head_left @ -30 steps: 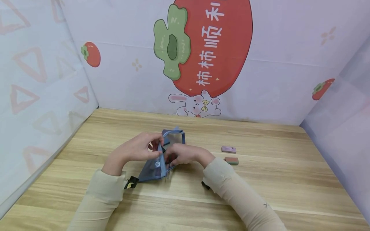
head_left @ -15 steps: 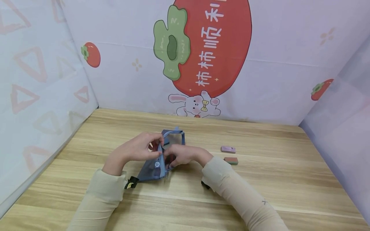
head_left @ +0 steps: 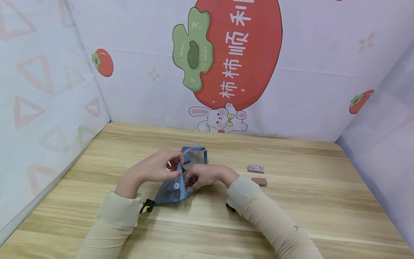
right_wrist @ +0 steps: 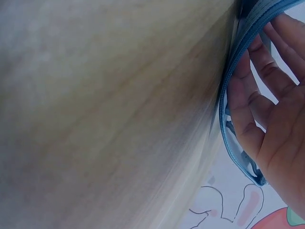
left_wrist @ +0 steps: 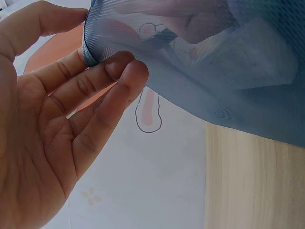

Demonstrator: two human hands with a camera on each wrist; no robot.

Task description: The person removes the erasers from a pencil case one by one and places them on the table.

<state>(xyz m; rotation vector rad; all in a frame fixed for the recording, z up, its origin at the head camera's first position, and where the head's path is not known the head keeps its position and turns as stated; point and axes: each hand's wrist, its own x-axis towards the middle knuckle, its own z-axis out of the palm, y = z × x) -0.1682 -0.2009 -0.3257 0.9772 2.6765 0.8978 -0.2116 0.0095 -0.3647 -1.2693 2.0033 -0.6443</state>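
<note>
Between both hands' fingers [head_left: 174, 158], pinched at its rim, sits the mesh pouch [head_left: 173, 189].

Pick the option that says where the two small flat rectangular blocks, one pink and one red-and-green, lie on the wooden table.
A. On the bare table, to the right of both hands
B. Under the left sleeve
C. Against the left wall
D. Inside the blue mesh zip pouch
A: the pink block and the red-and-green block lie on the wooden table, right of the right hand at the blue mesh zip pouch.

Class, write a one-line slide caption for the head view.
Both hands hold a blue mesh pouch open on the wooden table.
</note>
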